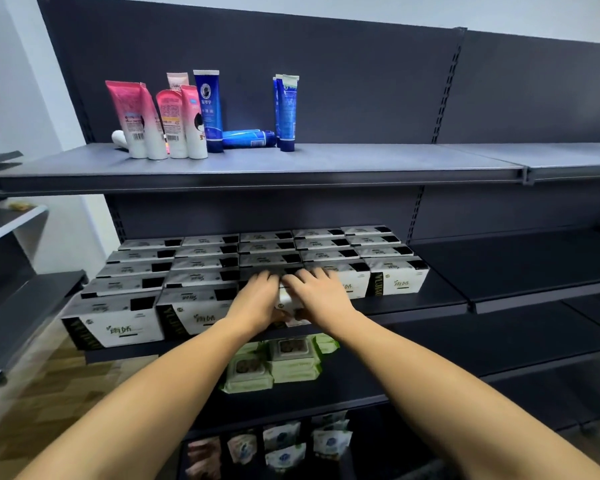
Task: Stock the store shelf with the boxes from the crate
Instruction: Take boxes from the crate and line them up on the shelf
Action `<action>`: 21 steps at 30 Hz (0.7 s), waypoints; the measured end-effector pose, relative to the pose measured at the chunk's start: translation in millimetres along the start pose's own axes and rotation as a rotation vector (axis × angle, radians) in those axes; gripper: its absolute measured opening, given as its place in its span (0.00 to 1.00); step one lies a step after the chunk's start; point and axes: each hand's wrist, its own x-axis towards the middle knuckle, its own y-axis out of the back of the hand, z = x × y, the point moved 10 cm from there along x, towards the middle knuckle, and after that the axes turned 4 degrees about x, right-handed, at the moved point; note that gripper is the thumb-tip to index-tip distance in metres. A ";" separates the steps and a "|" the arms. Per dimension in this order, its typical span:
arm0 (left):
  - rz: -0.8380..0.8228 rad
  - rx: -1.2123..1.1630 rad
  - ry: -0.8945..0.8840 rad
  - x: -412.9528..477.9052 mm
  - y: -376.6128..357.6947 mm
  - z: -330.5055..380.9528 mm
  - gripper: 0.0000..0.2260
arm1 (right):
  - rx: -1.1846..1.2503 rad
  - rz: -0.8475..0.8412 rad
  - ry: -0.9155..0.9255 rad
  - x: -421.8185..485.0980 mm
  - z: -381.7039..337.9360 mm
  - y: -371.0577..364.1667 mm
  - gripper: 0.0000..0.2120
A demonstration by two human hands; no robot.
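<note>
Rows of white-and-black boxes [201,271] fill the left part of the middle shelf [413,303]. One more such box [286,301] stands at the front of the third row, mostly covered by my hands. My left hand [257,299] grips its left side with fingers curled over the top. On its right side my right hand [321,296] holds it the same way. The crate is out of view.
Pink and blue tubes [174,123] stand on the top shelf [291,161], one blue tube lying flat. Green wipe packs [284,365] lie on the shelf below, small pouches [281,445] lower still. The dark shelves to the right are bare.
</note>
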 end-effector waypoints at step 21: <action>0.038 0.127 0.166 -38.3 16.2 -82.3 0.44 | 0.110 -0.012 -0.054 18.1 -27.5 -44.3 0.30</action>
